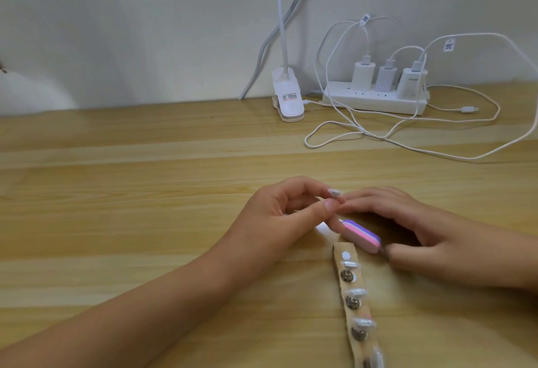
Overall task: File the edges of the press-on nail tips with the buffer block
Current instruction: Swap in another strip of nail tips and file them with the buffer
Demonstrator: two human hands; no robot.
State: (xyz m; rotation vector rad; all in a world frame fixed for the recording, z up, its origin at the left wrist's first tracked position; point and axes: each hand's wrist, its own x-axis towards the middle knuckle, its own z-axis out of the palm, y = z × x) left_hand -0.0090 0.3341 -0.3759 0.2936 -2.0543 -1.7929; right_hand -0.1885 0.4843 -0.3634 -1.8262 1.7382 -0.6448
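Note:
My left hand [279,210] pinches a small pale press-on nail tip [334,193] between thumb and index finger, just above the table. The fingertips of my right hand [413,222] meet the left fingertips. A pink, white and purple buffer block [362,235] lies under the right hand, with the right thumb pressed on its near end and the fingers over its far end. A tan cardboard strip [340,251] runs from the block toward the bottom edge and carries several nail tips and round metal studs.
A wooden table [131,193] fills the view. At the back stand a white clip lamp [288,99] and a white power strip [375,99] with three chargers. Their white cables [407,146] loop over the right rear of the table.

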